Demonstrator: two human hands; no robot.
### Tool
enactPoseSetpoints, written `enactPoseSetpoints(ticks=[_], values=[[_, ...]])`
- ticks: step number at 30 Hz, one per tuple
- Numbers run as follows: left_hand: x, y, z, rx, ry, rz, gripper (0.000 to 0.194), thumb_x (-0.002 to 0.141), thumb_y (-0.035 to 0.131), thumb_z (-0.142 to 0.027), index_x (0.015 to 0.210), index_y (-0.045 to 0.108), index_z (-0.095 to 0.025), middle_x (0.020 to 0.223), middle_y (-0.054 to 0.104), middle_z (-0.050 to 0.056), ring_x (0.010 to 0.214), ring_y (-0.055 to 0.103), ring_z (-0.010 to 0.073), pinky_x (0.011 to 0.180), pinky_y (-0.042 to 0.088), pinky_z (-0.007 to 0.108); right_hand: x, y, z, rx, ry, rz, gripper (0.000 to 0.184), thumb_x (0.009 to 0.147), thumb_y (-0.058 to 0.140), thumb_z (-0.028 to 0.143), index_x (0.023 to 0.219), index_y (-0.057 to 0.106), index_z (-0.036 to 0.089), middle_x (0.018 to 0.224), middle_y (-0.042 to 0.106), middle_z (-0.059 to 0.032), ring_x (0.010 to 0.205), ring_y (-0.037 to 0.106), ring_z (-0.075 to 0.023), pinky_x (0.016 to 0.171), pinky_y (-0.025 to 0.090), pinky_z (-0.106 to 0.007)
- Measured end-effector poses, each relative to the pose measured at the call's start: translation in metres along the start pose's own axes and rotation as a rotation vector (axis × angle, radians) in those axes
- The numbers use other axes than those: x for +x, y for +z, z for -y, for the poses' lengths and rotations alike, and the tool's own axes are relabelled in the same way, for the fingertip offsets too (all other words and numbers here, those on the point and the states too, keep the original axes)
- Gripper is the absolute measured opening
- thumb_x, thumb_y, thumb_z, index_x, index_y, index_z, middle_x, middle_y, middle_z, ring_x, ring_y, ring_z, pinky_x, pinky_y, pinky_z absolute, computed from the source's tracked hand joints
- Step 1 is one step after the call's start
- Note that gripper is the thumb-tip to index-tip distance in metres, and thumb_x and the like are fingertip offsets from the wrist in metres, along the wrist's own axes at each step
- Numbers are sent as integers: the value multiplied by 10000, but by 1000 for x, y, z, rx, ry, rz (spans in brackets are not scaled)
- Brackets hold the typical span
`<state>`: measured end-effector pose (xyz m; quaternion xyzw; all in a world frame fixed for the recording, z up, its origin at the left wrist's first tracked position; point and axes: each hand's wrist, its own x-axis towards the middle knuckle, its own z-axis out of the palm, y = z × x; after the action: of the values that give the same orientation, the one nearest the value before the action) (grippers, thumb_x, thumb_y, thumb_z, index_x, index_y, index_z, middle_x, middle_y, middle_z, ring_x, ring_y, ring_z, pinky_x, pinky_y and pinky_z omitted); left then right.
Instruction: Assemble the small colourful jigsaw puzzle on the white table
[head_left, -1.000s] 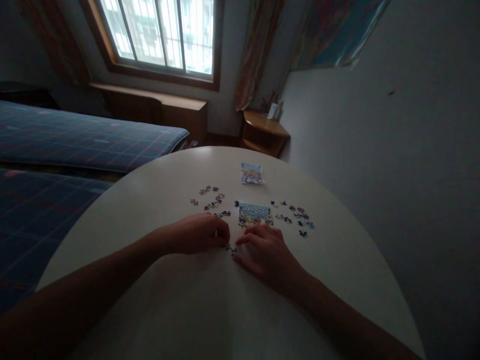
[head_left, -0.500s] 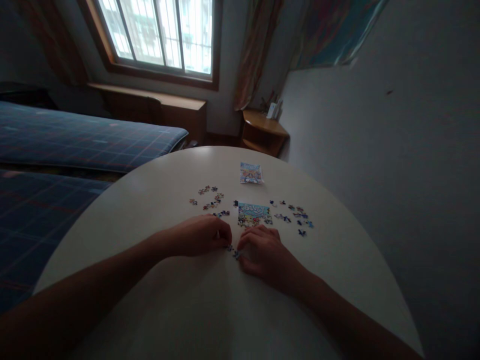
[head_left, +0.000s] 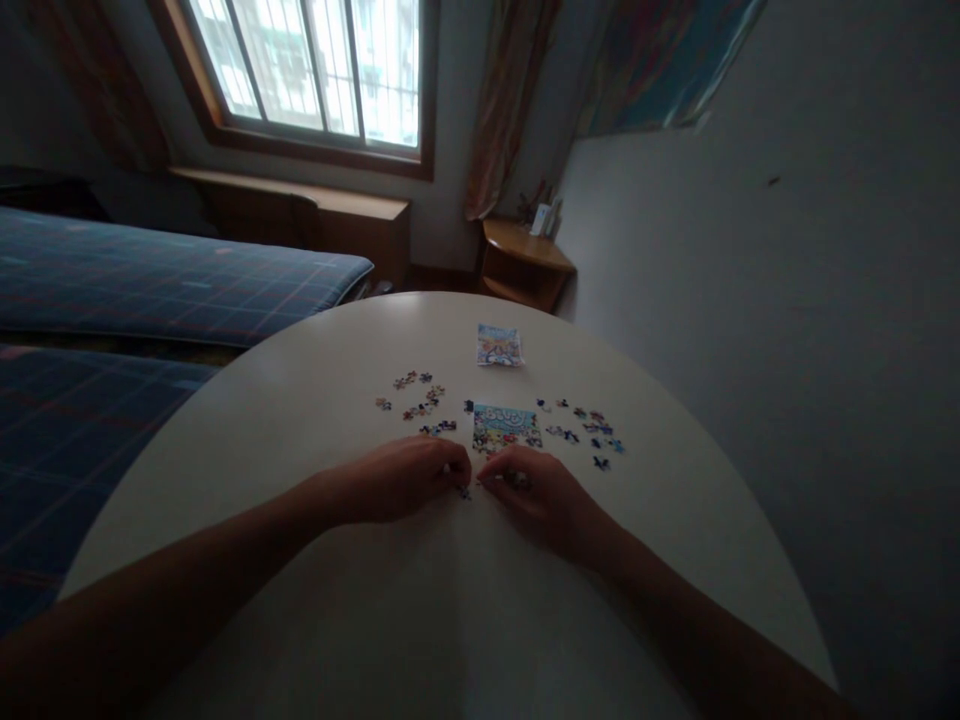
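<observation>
Both my hands rest on a round white table [head_left: 420, 620]. My left hand [head_left: 409, 478] is curled, its fingertips pinching a small puzzle piece [head_left: 464, 491] against the tabletop. My right hand [head_left: 536, 490] is curled too, fingertips pressed down beside that piece, just below a partly assembled blue puzzle [head_left: 506, 427]. What the right fingers hold is too small to name. Loose pieces [head_left: 416, 395] lie scattered left of the assembled part, and more loose pieces [head_left: 589, 430] lie to its right. A small picture card [head_left: 499, 345] lies farther back.
A bed with a blue checked cover [head_left: 150, 290] runs along the left. A barred window [head_left: 315, 70] is above a wooden ledge. A wooden corner shelf [head_left: 525, 265] stands behind the table. A grey wall [head_left: 787, 300] closes the right side.
My right hand has drawn in from lying flat to a curled pinch and slid up toward the assembled puzzle. My left hand has edged right, so the fingertips of both hands now nearly meet.
</observation>
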<state>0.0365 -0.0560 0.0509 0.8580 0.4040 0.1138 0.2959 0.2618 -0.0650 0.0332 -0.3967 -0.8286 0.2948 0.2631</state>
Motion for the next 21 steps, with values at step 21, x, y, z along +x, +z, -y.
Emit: enactPoseSetpoints(ticks=[21], values=[[12, 14, -7, -509, -141, -134, 98, 833, 635, -241, 862, 629, -148, 746, 719, 21, 662, 657, 134, 647, 495, 247, 3, -3, 3, 23, 49, -152, 157, 862, 678, 262, 976, 779, 301, 895, 787, -7, 801, 731, -185, 782, 559, -326]])
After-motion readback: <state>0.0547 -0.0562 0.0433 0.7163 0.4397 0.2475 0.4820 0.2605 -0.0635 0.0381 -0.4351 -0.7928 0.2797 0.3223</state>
